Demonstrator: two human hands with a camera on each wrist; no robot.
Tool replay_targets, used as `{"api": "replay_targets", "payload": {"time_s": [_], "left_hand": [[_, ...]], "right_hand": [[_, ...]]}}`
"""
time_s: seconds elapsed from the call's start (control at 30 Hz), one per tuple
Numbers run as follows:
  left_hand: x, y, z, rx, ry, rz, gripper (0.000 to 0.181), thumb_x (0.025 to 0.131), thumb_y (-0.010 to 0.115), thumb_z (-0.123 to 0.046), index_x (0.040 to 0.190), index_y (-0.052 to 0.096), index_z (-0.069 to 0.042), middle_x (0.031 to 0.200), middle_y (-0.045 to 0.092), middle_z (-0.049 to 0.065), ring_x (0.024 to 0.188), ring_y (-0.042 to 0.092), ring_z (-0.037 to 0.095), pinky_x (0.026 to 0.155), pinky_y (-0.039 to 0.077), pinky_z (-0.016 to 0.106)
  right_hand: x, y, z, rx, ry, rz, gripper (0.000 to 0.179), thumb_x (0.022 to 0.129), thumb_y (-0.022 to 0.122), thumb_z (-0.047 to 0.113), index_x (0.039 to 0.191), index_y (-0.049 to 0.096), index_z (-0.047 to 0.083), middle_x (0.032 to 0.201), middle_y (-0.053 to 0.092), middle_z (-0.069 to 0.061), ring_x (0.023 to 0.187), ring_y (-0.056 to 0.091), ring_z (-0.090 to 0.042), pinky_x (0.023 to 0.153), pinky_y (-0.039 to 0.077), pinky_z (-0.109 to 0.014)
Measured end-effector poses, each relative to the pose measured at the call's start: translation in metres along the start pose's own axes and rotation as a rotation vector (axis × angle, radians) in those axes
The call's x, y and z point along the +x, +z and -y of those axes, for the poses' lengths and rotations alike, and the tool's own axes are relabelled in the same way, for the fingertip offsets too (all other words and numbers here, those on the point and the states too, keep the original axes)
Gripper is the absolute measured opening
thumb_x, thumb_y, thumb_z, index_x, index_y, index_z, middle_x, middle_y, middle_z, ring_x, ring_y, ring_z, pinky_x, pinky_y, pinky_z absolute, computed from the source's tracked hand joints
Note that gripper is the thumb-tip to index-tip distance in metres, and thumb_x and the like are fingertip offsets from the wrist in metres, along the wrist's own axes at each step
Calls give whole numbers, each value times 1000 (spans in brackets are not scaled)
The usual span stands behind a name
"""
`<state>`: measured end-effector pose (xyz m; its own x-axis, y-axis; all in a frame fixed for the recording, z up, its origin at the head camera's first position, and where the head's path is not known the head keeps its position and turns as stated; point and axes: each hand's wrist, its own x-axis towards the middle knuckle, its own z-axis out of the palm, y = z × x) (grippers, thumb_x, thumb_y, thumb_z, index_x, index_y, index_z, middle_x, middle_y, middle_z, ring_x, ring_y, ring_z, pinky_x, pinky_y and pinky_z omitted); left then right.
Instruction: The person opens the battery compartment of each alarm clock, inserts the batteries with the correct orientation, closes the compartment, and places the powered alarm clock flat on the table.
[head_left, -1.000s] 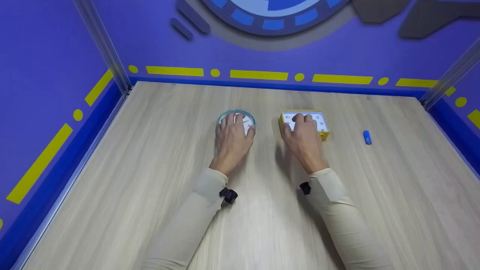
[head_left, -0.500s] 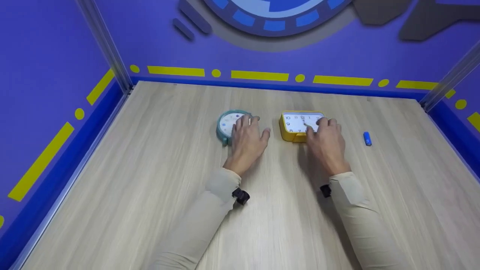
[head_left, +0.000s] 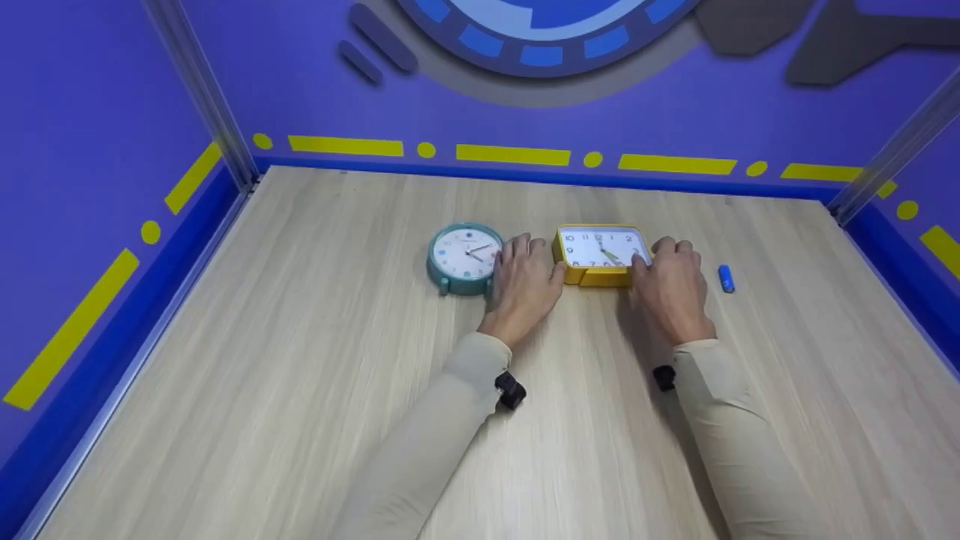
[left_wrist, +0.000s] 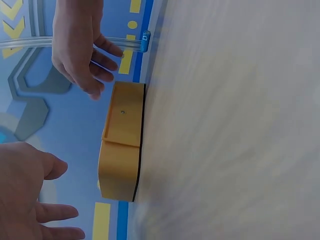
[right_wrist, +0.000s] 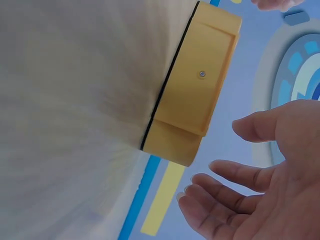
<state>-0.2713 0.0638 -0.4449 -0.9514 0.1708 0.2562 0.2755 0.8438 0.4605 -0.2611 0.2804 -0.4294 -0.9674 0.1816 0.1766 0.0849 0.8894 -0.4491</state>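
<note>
A round teal alarm clock [head_left: 466,255] lies face up on the table, and right of it lies a rectangular yellow alarm clock [head_left: 602,250], also face up. My left hand [head_left: 521,281] is between the two clocks, fingers loosely spread, holding nothing; its fingertips overlap the teal clock's right rim in the head view, and whether they touch cannot be told. At the yellow clock's right end is my right hand [head_left: 671,289], relaxed and holding nothing. In the right wrist view its fingers [right_wrist: 240,172] stand apart from the yellow case [right_wrist: 192,80], whose side shows a small screw.
A small blue battery [head_left: 726,278] lies on the wooden table [head_left: 300,360] right of my right hand. Blue-purple panels [head_left: 315,90] with yellow marks close off the back and both sides, joined by metal posts [head_left: 206,97].
Both hands have moved right, off the clock faces. My left hand has left the teal clock's face for the gap; my right hand has slid to the yellow clock's right end.
</note>
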Motion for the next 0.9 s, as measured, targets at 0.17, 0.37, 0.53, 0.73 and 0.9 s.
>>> {"api": "replay_targets", "payload": {"time_s": [0.17,0.37,0.53,0.73,0.9], "left_hand": [[4,6,-8,23,0,10,53,110,56,-41,146,59,-3,152,52,12,145,42,27,120,31,41],[6,14,-16,39,6,23,55,111,54,-40,148,57,-1,152,52,12,145,42,26,121,30,38],[7,21,-21,82,10,40,51,112,51,-37,148,58,-1,151,53,12,143,44,25,118,34,37],[10,27,-25,126,-6,56,44,112,50,-24,151,57,-4,152,53,10,142,45,24,115,38,38],[12,30,-27,105,-34,75,46,112,50,-23,152,53,-1,152,53,11,141,46,25,113,41,38]], "right_hand": [[5,1,-2,12,32,30,51,112,50,29,142,48,-12,134,49,-31,123,48,-45,102,43,-59],[9,3,0,34,63,66,52,113,46,31,144,47,-10,136,49,-30,123,48,-43,104,43,-58],[11,5,-1,39,69,85,50,114,45,30,143,48,-10,135,50,-29,122,49,-43,104,43,-58],[13,3,-5,53,54,111,45,114,42,24,139,49,-12,129,52,-30,117,52,-43,102,45,-59],[14,4,-8,29,18,94,40,112,43,16,133,53,-17,124,54,-33,115,56,-46,100,47,-60]]}}
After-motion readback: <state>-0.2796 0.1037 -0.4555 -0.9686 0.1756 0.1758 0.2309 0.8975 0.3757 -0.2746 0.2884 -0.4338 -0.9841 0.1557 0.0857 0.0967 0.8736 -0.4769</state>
